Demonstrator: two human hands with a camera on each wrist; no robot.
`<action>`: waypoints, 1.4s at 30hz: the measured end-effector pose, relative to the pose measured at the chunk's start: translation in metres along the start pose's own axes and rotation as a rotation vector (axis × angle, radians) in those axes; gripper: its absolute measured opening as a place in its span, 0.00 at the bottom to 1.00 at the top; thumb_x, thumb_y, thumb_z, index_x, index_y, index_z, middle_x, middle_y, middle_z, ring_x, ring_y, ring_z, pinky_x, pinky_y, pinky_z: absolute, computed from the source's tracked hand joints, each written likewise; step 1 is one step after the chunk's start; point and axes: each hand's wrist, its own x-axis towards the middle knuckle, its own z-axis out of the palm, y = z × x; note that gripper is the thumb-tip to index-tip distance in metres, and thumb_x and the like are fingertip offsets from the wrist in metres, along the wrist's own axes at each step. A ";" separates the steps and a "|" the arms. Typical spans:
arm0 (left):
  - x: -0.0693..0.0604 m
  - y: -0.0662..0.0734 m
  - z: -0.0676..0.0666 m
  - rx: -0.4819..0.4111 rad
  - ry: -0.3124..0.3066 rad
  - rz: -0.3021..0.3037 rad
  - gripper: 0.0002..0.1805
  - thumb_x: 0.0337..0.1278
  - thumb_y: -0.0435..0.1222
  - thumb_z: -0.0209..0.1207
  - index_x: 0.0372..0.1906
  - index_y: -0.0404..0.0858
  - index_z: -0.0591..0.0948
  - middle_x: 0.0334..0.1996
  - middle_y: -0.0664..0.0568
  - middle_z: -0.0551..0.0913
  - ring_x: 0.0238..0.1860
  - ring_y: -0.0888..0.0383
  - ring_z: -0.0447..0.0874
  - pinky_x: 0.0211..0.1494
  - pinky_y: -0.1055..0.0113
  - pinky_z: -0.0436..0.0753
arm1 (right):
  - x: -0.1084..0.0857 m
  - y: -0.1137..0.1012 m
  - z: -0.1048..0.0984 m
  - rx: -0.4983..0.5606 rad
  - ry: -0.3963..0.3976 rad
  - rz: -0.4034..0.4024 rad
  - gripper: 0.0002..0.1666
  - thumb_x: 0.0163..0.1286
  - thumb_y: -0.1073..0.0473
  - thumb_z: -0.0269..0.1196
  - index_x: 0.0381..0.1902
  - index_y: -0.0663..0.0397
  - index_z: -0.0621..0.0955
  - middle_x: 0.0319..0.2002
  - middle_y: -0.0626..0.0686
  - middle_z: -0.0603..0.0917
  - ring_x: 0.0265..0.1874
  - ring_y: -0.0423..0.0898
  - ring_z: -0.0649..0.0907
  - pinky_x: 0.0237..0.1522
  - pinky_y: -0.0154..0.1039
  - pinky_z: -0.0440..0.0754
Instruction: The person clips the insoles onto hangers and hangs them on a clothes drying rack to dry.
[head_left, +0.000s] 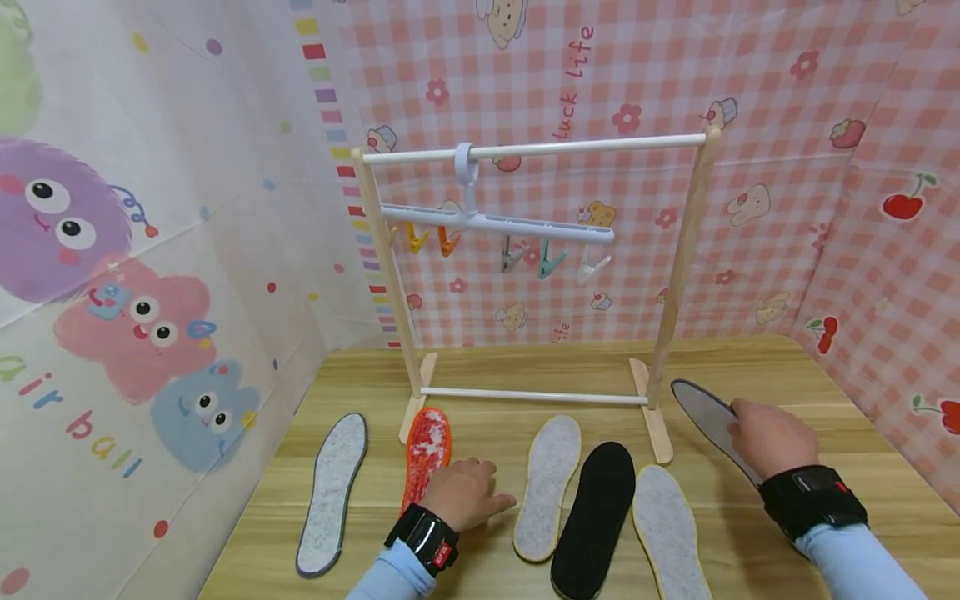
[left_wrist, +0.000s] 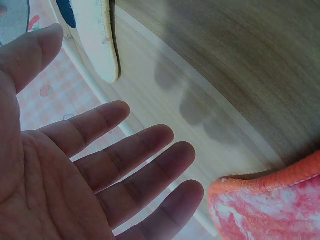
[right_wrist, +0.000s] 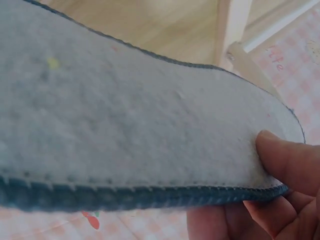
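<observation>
One grey insole with a dark blue edge (head_left: 708, 414) is gripped by the right hand (head_left: 776, 437) and tilted above the right side of the wood-grain surface (head_left: 757, 367); in the right wrist view the thumb presses its felted face and the fingers curl behind. The left hand (head_left: 465, 493) is open, fingers extended and spread, holding nothing; in the head view it partly covers a red-and-white insole (head_left: 429, 446) edged in orange, though contact cannot be told. Farther left lies a pale grey insole (head_left: 332, 496); between the hands, a black insole (head_left: 595, 521) lies between a yellow-edged insole (head_left: 549, 492) and a second yellow-edged insole (head_left: 670, 533).

Lettering: the pink checked cloth (head_left: 450, 50) at the rear carries "luck life" (head_left: 573, 83) in red, running upward, with "life" (head_left: 561, 333) legible lower down. The white cloth (head_left: 247, 167) at left reads "air ball" (head_left: 78, 425) in multicoloured letters. Each wrist wears a black band; the left one's red label (head_left: 442, 554) bears pale marks too small to read.

Behind the insoles stands a rack (head_left: 682, 267) with wooden posts; from its top bar hangs a white hanger (head_left: 498, 223) with coloured clips (head_left: 552, 262).
</observation>
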 end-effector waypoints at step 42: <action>0.003 0.003 0.000 0.021 0.008 0.007 0.30 0.54 0.60 0.64 0.45 0.37 0.84 0.34 0.46 0.84 0.35 0.50 0.84 0.32 0.56 0.80 | -0.021 -0.059 0.008 0.110 0.420 0.032 0.09 0.63 0.64 0.66 0.36 0.64 0.78 0.20 0.67 0.80 0.14 0.65 0.78 0.12 0.57 0.67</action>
